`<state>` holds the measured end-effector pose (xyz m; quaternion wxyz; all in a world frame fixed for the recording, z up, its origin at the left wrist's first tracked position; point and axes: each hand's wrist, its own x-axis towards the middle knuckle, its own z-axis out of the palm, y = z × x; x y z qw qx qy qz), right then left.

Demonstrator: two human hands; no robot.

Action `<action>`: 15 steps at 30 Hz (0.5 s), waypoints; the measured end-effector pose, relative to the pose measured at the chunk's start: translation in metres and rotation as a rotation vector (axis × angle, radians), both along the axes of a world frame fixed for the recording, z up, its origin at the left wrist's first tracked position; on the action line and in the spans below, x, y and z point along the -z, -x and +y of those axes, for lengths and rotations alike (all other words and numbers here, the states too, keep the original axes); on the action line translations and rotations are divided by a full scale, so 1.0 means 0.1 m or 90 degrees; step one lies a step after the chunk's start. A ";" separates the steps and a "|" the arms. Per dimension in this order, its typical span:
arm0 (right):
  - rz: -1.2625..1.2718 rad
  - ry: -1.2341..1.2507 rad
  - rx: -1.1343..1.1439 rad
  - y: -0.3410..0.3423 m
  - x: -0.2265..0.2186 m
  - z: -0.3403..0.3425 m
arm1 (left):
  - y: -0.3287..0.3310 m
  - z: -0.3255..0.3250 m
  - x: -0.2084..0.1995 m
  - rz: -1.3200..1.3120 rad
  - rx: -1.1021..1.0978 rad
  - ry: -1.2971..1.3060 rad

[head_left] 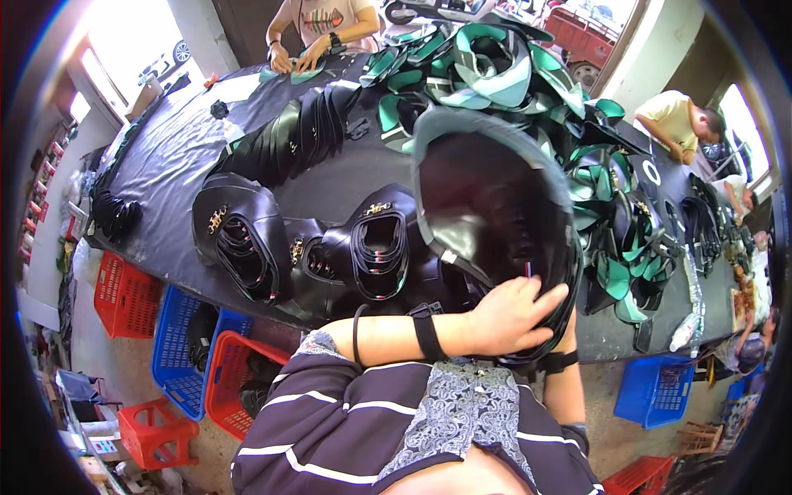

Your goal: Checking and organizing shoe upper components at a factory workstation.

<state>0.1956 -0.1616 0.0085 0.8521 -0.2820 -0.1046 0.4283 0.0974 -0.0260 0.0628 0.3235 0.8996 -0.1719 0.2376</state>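
Note:
A large black shoe upper (487, 194) with a grey edge stands raised in front of me, its dark hollow facing me; more black layers show along its right side. My left hand (516, 318) reaches across to its lower rim, fingers spread and touching it beside a small striped tag (528, 269). At the lower right side of the uppers is my right hand (569, 340), gripping them, its fingers mostly hidden behind. To the left, nested black uppers with gold ornaments form a left stack (239, 239), a middle stack (312, 256) and a right stack (381, 239).
A row of black uppers (289, 136) leans across the black-covered table (157, 177). Green-lined uppers pile up at the back (491, 66) and right (615, 206). Co-workers sit at the far side (322, 29) and right (681, 124). Blue (177, 355) and red baskets (231, 388) stand below left.

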 end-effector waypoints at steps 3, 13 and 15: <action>-0.024 0.282 -0.095 -0.38 0.28 -0.06 | -0.14 0.16 0.20 0.275 -0.023 0.153; 0.052 0.249 -0.054 -0.54 0.72 -0.37 | -0.37 0.19 0.68 0.138 -0.034 -0.065; 0.066 0.253 -0.050 -0.56 0.74 -0.38 | -0.38 0.20 0.67 0.145 -0.030 -0.070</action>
